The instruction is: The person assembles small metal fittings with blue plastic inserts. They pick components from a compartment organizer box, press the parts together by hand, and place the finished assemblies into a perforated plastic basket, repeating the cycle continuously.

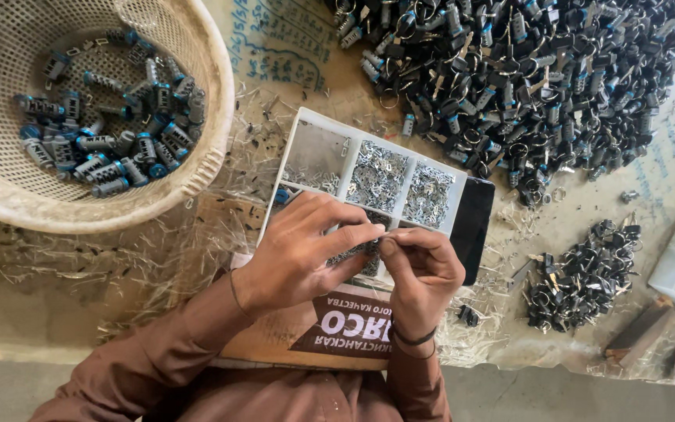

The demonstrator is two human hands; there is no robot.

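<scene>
Fingers (369,233) of both hands together, pinching something tiny above a plastic-covered, shaving-littered tabletop (80,289).

Both hands (369,262) pinch small metal part (382,231) above compartment tray (318,129).

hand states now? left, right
Left hand: fingers pinched at a tiny part, too small to identify.
Right hand: pinched at the same spot; contents cannot be told.

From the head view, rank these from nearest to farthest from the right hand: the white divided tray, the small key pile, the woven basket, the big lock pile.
From the right hand:
1. White divided tray, directly under and ahead of the hand.
2. Small key pile, to its right.
3. Big lock pile, far ahead, to the right.
4. Woven basket, far left; its rim is too close to call against the lock pile.
</scene>
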